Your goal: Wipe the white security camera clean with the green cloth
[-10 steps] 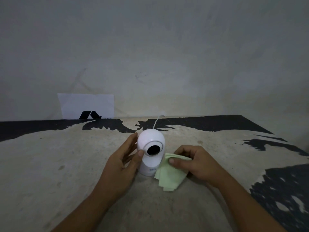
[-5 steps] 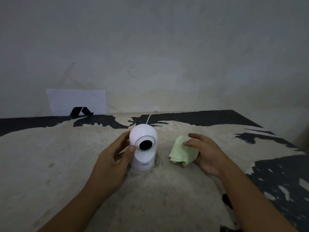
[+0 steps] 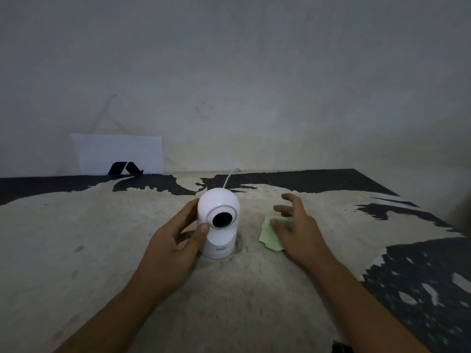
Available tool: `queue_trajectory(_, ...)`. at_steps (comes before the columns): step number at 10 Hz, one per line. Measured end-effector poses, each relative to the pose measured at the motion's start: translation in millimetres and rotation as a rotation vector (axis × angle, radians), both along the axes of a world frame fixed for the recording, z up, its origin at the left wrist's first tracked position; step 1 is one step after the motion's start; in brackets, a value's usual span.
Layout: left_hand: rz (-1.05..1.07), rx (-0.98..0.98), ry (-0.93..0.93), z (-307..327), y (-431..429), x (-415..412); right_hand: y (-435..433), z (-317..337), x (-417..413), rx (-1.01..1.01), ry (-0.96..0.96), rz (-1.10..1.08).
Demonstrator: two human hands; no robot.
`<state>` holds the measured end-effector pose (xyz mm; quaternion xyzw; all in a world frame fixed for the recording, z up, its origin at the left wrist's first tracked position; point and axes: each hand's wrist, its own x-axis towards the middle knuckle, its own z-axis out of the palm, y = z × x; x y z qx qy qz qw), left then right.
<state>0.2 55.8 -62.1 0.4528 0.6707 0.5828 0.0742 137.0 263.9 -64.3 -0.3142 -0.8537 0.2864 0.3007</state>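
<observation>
Left hand (image 3: pixel 175 240) steadies upright white security camera (image 3: pixel 218 222).

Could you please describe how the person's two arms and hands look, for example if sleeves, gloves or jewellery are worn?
Both forearms are bare up to the picture's lower edge: no sleeves show. The left hand and the right hand wear no gloves, and no rings, watch or bracelet can be seen on either. The light is dim, so small details such as nails are hard to make out.

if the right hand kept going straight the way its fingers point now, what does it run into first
Probably nothing close. The right hand lies over the green cloth, fingers spread toward the back wall. Only bare tabletop lies ahead; the security camera sits off to its left. Depth is uncertain.
</observation>
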Motion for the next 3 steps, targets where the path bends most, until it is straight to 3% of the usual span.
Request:
queue_trajectory(1, 0.012, -0.033, 0.001, -0.1, -0.5, 2.1, 5.1, -5.4, -3.0, 0.136, -0.004, -0.138)
queue_trajectory(3, 0.244, -0.097, 0.014, 2.4, -8.4, 4.3, -7.4, 7.0, -4.2, 0.128, 0.156, -0.258)
